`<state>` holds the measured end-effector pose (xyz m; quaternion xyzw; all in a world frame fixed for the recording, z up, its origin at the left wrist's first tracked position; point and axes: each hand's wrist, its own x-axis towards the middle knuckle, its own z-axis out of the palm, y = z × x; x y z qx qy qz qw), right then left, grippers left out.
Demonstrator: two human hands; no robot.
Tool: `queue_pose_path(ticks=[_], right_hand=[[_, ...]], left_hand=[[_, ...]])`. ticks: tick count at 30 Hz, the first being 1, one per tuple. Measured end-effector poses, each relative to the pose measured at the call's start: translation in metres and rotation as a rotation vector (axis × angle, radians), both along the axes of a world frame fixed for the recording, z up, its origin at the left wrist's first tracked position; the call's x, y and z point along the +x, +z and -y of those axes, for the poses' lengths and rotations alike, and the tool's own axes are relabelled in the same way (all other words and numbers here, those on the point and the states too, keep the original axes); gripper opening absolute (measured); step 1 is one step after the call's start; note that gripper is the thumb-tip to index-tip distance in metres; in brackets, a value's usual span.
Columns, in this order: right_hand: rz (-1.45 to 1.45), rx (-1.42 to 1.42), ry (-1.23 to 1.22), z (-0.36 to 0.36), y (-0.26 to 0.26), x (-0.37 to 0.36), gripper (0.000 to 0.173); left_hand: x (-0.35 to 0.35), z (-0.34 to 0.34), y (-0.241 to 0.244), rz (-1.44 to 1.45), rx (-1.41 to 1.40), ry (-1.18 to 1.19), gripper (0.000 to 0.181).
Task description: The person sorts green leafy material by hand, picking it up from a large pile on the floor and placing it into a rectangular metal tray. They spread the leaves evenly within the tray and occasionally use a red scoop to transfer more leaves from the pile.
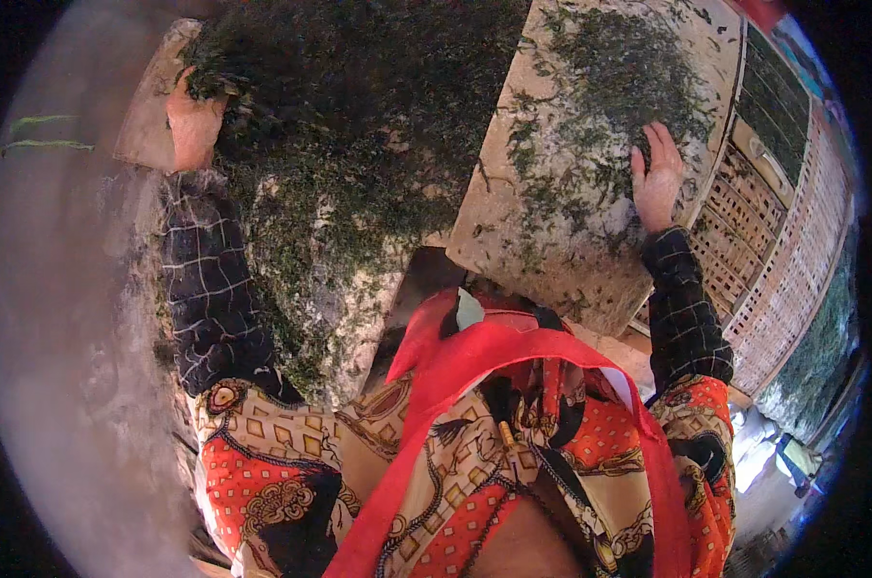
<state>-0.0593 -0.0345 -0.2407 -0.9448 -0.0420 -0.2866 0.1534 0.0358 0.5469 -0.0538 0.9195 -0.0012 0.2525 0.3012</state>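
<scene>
Dark green leaves, possibly tea leaves, lie in a thick layer over the large surface before me. My left hand is at the upper left edge of this layer, its fingers partly hidden by the leaves; whether it grips any cannot be told. My right hand rests palm down with fingers spread on a pale board, at the right side of a thinner patch of leaves. Nothing shows held in it.
To the right stand woven bamboo trays, one bearing dark leaves. A blurred grey surface spans the left side. Two green blades lie on it. A red strap hangs across my front.
</scene>
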Motion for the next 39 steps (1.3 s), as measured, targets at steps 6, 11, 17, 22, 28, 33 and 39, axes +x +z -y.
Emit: queue_pose_path(ticks=[6,11,17,22,28,33,39], right_hand=[[-0.013,-0.017,0.009,0.003,-0.001,-0.001,0.037],[-0.037,0.001,-0.006,0.004,0.001,-0.002,0.039],[0.003,-0.005,-0.002,0.002,0.003,-0.002,0.037],[-0.006,-0.038,-0.016,0.002,-0.002,-0.005,0.037],[-0.026,0.014,-0.012,0.003,-0.005,-0.005,0.036],[0.173,0.115,0.067,0.001,0.043,0.015,0.037],[-0.067,0.504,0.497,-0.085,0.138,0.082,0.031]], left_hand=[[0.025,0.004,-0.068,-0.026,-0.391,-0.261,0.051],[0.039,0.064,-0.146,-0.433,-0.038,-0.17,0.066],[0.115,0.025,-0.266,-0.938,0.411,-0.019,0.092],[0.09,0.026,-0.249,-0.974,0.25,-0.148,0.09],[0.051,0.016,-0.163,-0.451,-0.318,-0.367,0.059],[0.057,0.013,-0.062,-0.496,0.32,-0.063,0.046],[0.081,-0.028,-0.026,0.095,0.196,-0.417,0.031]])
